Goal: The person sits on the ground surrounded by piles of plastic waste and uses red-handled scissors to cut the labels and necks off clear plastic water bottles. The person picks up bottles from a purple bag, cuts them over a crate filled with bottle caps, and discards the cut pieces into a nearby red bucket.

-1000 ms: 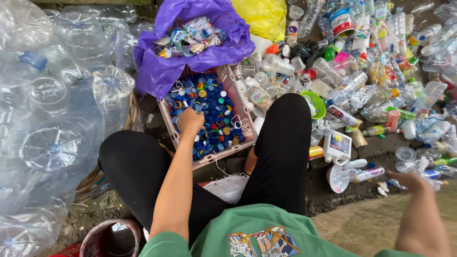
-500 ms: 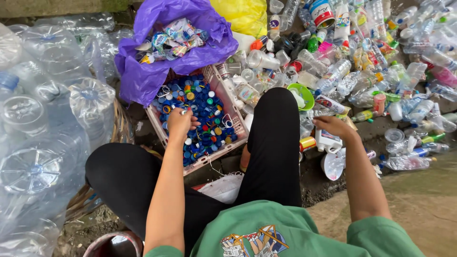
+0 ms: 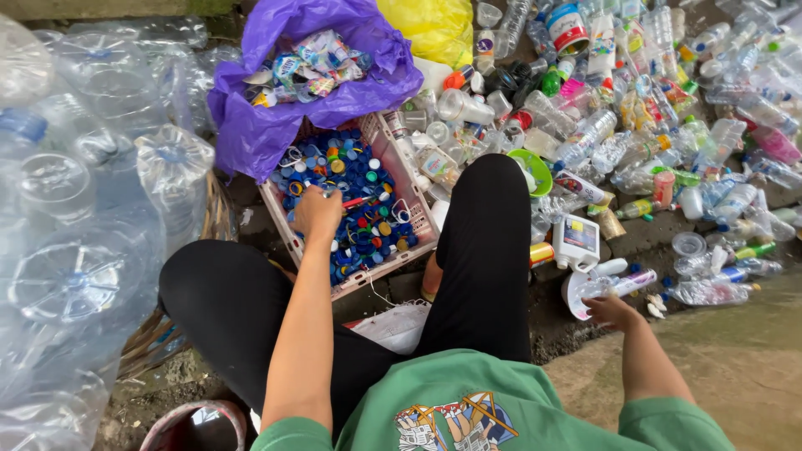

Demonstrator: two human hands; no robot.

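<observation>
Pink crate (image 3: 418, 219) heaped with mostly blue bottle caps (image 3: 361, 194); clear plastic bottle (image 3: 597, 288) lying flat right.

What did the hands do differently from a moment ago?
The right hand pulled back from the bottle heap and now touches a clear flattened bottle near the knee. The left hand stayed over the crate of bottle caps. The purple bag did not move.

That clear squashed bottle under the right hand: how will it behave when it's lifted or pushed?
The clear plastic bottle looks empty and crumpled, so it is probably very light and will likely flex or crackle under the right hand. Lying on its side on the dirt ground, it may slide or roll a little if nudged, though its flattened shape should limit that.
</observation>
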